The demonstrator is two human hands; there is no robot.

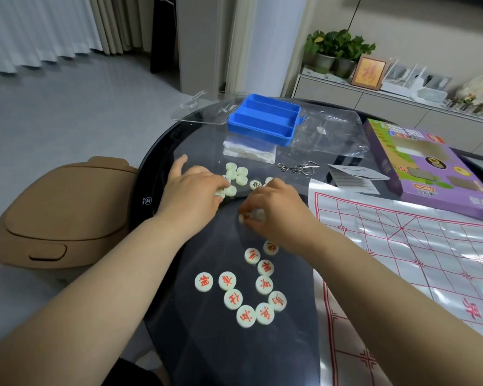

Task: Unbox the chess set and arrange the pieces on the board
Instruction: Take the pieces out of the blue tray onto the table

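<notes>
Round white chess pieces lie on the dark glass table (212, 344). Several red-lettered pieces (244, 296) are grouped near me, face up. A far pile of pieces (236, 174) lies in front of an empty blue tray (264, 119). My left hand (193, 190) rests on the pile's left edge, fingertips touching pieces there. My right hand (276, 207) pinches white pieces (251, 215), one with red lettering, just above the table. The plastic board sheet (407, 246) with red grid lines lies at the right.
A purple game box (418, 165) lies at the far right beyond the sheet. A clear lid (207, 107), crumpled plastic bags (332, 135), metal ring puzzles (296, 166) and a folded leaflet (354, 175) sit behind the pieces. A tan chair (62, 213) stands left of the table.
</notes>
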